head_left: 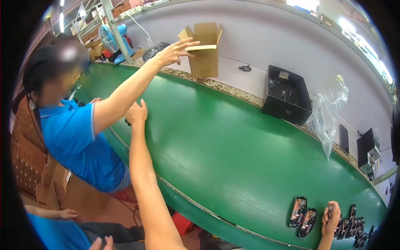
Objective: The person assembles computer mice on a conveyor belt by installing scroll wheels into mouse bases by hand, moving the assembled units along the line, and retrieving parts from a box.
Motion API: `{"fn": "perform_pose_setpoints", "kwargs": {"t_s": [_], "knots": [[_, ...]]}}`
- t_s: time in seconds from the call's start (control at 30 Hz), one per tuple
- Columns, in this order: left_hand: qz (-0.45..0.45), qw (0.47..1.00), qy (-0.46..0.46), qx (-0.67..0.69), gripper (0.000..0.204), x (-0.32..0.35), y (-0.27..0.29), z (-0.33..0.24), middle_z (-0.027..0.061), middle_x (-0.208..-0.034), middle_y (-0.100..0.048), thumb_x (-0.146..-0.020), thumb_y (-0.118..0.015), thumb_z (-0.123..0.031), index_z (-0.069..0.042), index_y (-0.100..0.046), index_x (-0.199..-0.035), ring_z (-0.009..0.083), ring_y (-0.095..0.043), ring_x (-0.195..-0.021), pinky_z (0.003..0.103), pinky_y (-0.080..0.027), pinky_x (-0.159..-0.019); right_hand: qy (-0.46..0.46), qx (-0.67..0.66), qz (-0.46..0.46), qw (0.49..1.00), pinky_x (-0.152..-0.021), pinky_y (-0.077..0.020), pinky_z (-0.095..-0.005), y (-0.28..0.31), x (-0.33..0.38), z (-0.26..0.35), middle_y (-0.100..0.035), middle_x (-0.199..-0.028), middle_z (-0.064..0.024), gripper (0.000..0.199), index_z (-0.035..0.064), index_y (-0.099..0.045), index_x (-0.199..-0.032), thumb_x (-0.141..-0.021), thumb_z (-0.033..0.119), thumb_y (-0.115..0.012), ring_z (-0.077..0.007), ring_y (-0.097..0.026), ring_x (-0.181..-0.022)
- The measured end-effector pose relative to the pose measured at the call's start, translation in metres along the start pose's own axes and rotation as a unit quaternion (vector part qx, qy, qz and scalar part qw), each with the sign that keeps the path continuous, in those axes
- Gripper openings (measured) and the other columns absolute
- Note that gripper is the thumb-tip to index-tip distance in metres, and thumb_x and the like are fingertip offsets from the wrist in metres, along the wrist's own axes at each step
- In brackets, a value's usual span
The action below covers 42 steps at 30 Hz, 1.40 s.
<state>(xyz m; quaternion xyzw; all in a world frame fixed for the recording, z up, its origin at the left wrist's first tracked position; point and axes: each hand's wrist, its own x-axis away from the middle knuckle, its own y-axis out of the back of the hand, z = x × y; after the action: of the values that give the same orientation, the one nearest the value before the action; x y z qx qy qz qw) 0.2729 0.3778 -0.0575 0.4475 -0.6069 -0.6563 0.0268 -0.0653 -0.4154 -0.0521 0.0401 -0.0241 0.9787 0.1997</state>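
My left arm reaches far across to the left, and my left hand (136,113) is over the near edge of the green work surface (216,137), beside a co-worker's arm. Its fingers are curled, with a small dark thing (127,122) showing under them that I cannot make out. At the lower right my right hand (330,220) is closed on a small greyish part (330,210). Just left of it lie two oblong black casings (298,211), open side up with reddish and metallic parts inside. Several more black casings (352,225) lie crowded to its right.
A co-worker in a blue shirt (77,141) stretches a hand (177,52) to an open cardboard box (204,60). Another person's sleeve (58,233) shows lower left. Along the wall stand a black bin (287,108) with small parts, a plastic bag (327,112) and a blue fan (110,39).
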Motion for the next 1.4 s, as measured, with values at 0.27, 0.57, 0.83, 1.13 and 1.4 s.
{"fn": "perform_pose_setpoints", "kwargs": {"t_s": [0.27,0.57,0.83,1.13,1.4], "knots": [[0.155,0.987,0.023,0.013,0.076,-0.057,-0.017,0.002,0.0217,-0.158,-0.04,-0.092,-0.052,-0.051,-0.017,-0.036,-0.157,0.0417,-0.035,-0.147,0.052,-0.029,-0.12,0.036,-0.045,-0.076,0.995,-0.034,-0.0246,-0.0171,0.013,0.007,-0.011,-0.052,-0.069,-0.0006,0.03,0.006,-0.056,-0.113,-0.109,0.035,-0.048,-0.0025,-0.034,-0.044],[0.323,0.862,-0.273,-0.279,0.041,-0.127,0.094,-0.062,0.008,-0.132,-0.044,-0.089,-0.054,-0.043,-0.024,-0.051,-0.125,0.029,-0.039,-0.131,0.051,-0.027,-0.121,0.052,-0.053,-0.098,0.992,-0.036,-0.0238,-0.0177,0.005,0.005,-0.011,-0.052,-0.07,-0.0012,0.033,0.0054,-0.057,-0.112,-0.107,0.038,-0.053,-0.0026,-0.036,-0.045],[0.19,0.865,-0.41,-0.219,0.046,0.001,0.13,-0.117,0.0181,-0.114,-0.06,-0.093,-0.052,-0.048,-0.008,-0.058,-0.115,0.0346,-0.059,-0.112,0.054,-0.039,-0.106,0.043,-0.059,-0.04,0.996,-0.039,-0.0281,-0.0179,-0.009,-0.002,0.001,-0.057,-0.075,-0.0022,0.031,0.0043,-0.058,-0.116,-0.107,0.034,-0.052,-0.0036,-0.041,-0.051],[0.216,0.893,-0.393,0.025,0.056,0.259,0.198,-0.175,0.0262,-0.107,-0.068,-0.097,-0.058,-0.051,0.003,-0.067,-0.11,0.0455,-0.069,-0.094,0.049,-0.058,-0.08,0.053,0.041,0.088,0.994,-0.044,-0.0342,-0.0183,-0.049,0.018,0.03,-0.071,-0.094,-0.0097,0.024,0.0026,-0.06,-0.117,-0.096,0.01,-0.066,-0.0029,-0.046,-0.055],[0.244,0.84,-0.437,0.21,0.027,0.307,0.264,-0.186,0.0165,-0.106,-0.068,-0.093,-0.065,-0.029,-0.01,-0.072,-0.112,0.0367,-0.069,-0.096,0.046,-0.057,-0.085,0.042,0.089,0.192,0.977,-0.056,-0.0438,-0.0213,-0.068,0.021,0.059,-0.073,-0.099,-0.0093,0.024,-0.0004,-0.068,-0.11,-0.089,0.011,-0.074,-0.007,-0.06,-0.068]]}}
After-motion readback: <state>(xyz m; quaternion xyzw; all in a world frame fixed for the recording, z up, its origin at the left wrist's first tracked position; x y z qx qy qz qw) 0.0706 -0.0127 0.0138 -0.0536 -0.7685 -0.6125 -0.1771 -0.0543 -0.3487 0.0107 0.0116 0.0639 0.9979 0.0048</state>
